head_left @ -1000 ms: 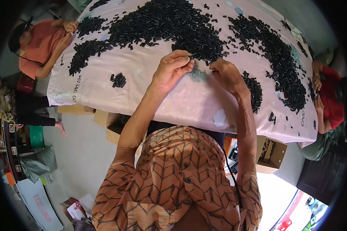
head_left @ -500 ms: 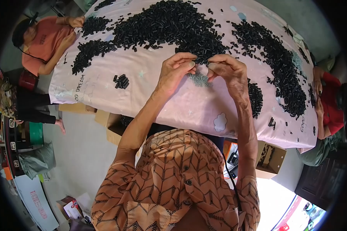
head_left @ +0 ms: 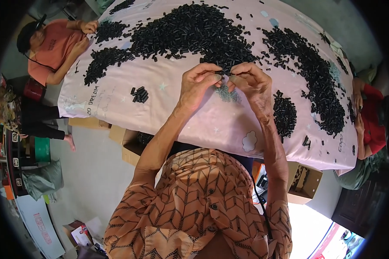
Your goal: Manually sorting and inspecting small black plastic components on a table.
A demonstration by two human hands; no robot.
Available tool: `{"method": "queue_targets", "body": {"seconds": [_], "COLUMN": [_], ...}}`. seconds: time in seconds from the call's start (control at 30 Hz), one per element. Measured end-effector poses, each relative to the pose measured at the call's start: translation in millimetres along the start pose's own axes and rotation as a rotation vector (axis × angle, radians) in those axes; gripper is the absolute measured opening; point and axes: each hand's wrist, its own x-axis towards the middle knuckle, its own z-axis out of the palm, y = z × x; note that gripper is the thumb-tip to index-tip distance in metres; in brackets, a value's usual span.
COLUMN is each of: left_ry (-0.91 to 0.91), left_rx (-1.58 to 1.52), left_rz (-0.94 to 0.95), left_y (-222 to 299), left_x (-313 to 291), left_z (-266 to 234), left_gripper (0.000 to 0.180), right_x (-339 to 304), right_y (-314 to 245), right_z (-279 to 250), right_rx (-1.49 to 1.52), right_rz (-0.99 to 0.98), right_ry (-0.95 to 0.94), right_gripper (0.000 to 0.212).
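My shirt point(head_left: 181, 194) at the bottom of the frame is orange-brown, patterned with dark, stitch-like zigzag lines, and its buttons point(head_left: 214, 206) are black. The cloth point(head_left: 168, 125) across the top is pale pink, printed with light stars, a white cloud and dark lettering. Near the top centre I see a jet-black heap of small pieces point(head_left: 186, 32), and a greyish-green pile of fine bits point(head_left: 230, 94) below it. A coral shirt point(head_left: 49, 49) shows upper left, a red sleeve point(head_left: 373, 118) at right.
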Motion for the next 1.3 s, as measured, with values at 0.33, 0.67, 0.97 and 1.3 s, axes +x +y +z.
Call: {"method": "queue_targets", "body": {"seconds": [0.33,0.67,0.97,1.3], "left_ry": [-0.010,-0.046,-0.062,-0.072], "left_rx": [0.034,0.085,0.074,0.078], "left_rz": [-0.012,-0.016,0.027,0.009], "left_y": [-1,0,-1,2], "left_x": [-2,-1,-1,-2], "left_z": [-1,4,1,3], "left_gripper": [0.019,0.020,0.020,0.019], "right_x": [0,-1,-1,-2], "right_y": [14,19,20,26], "right_z": [-3,-9,-6,-6], "right_rx": [-0.029,-0.151,-0.181,-0.292], "right_rz": [-0.164,-0.213,-0.263,-0.342], "right_ry": [-0.021,-0.029,-0.032,-0.005], "right_gripper": [0.012,0.013,0.014,0.016]}}
